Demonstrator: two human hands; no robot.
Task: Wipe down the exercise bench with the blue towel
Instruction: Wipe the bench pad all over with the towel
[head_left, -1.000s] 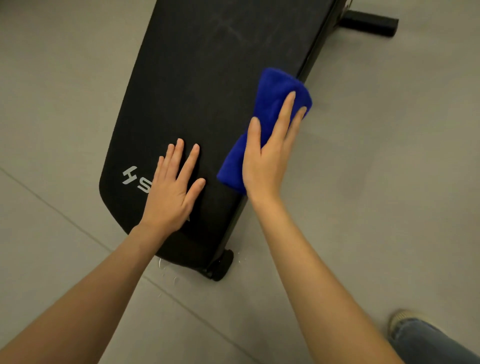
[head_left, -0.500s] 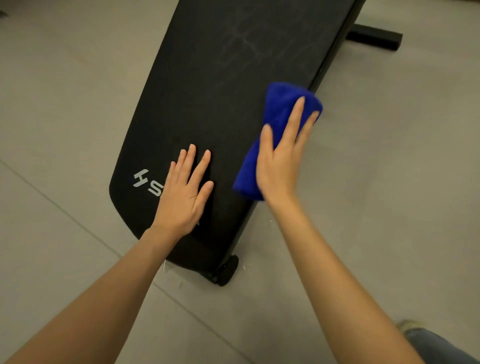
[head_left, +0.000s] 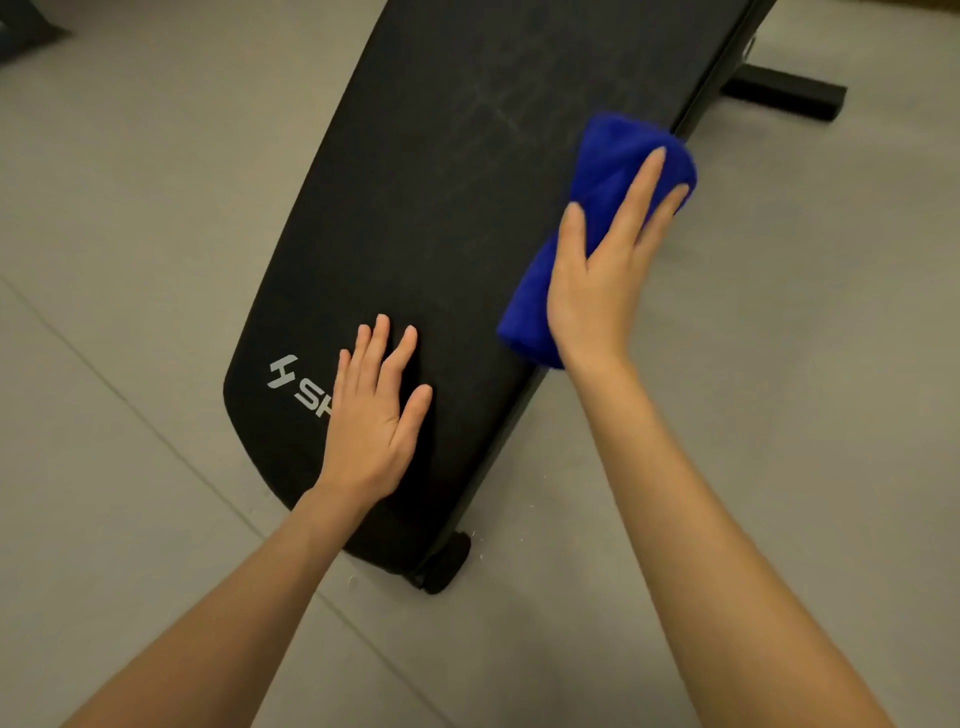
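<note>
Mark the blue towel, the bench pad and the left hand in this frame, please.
blue towel (head_left: 615, 153), head view, on its bunched far end beyond the fingers.
bench pad (head_left: 441, 182), head view, on the bare black top surface.
left hand (head_left: 371, 431), head view, on the back of the hand.

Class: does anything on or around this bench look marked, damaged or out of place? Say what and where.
Pale crossing streaks mark the black bench pad, just left of the blue towel under the right hand. Tiny white specks lie on the floor beside the bench's wheel. Nothing looks broken or spilled.
</note>
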